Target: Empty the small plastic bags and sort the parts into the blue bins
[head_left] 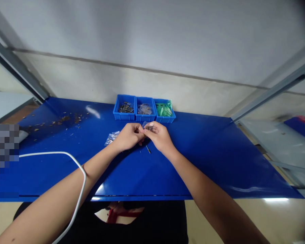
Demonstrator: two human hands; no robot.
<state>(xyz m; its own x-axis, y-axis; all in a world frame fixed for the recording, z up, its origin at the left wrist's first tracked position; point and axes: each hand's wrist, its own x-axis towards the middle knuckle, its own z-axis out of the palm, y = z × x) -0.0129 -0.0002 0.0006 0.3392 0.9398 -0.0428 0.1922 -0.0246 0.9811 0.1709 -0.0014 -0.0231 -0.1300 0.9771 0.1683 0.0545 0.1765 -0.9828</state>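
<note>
My left hand (129,137) and my right hand (159,136) meet over the blue table, fingers pinched together. Between them is a small clear plastic bag (147,125), its film rising above the right fingers. Both hands appear to grip it; the fingers partly cover it. A thin metal bit (148,149), dark at its near end, lies on the table just below the hands. Beside my left wrist rests a pile of crinkled clear plastic bags (111,138), partly hidden by that hand.
Behind the hands stand three joined blue bins: one with dark metal bits (126,107), one with clear bags (144,109), one with green packets (164,109). Brown debris (66,118) is scattered at left. A white cable (51,153) crosses my left forearm.
</note>
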